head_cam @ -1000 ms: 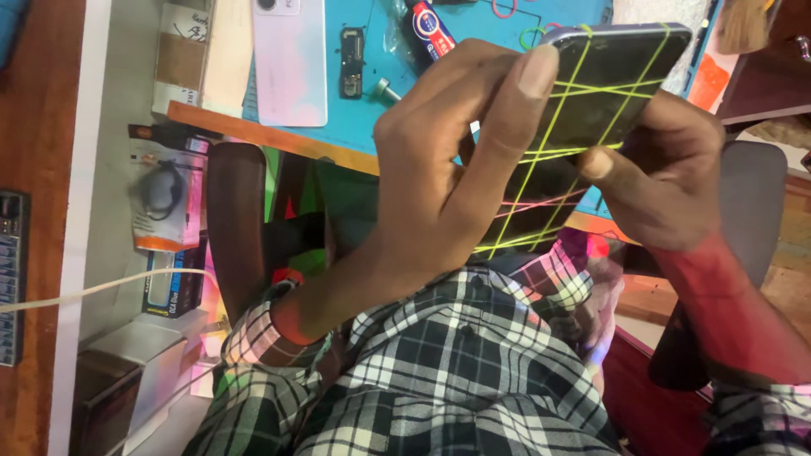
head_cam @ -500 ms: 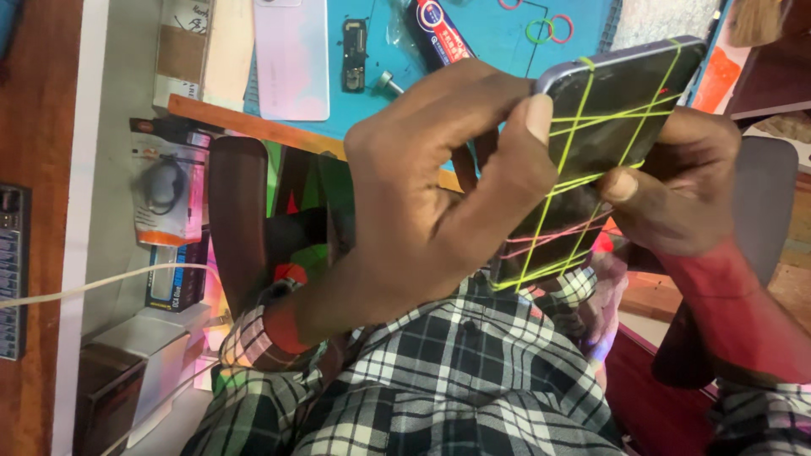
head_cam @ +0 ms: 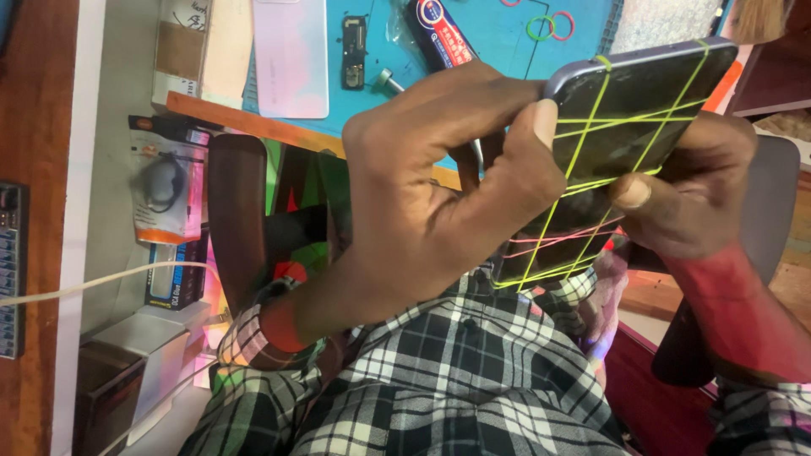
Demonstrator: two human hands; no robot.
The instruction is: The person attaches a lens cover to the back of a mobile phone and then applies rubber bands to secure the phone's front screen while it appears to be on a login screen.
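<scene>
The smartphone (head_cam: 629,127), already criss-crossed with yellow and pink rubber bands (head_cam: 591,181), was held up above the lap, the left hand (head_cam: 439,194) and right hand (head_cam: 693,198) both gripping it; spare bands (head_cam: 549,25) lay beyond on the blue mat (head_cam: 507,42).

Phone (head_cam: 629,139): glossy dark glass face w/ smooth matt lilac edge, prob. metal or plastic; reflective. Rubber bands (head_cam: 591,127) wrapped around phone: thin, smooth, yellow-green, pink ones lower down. Left hand (head_cam: 422,211) and right hand (head_cam: 684,203) pressed against phone: bare skin, slight sheen. Work mat (head_cam: 498,51) above phone: matt blue, looks like soft rubber/silicone. Back cover (head_cam: 291,55) left of phone, on mat: glossy, pearly pink-white. Tube (head_cam: 439,34) above phone: shiny printed plastic. Shirt (head_cam: 473,380) below phone: woven check cloth, matt. Desk edge (head_cam: 253,122) left of phone: wood, smooth. Chair arm (head_cam: 236,211): dark, semi-gloss, leather-like.
</scene>
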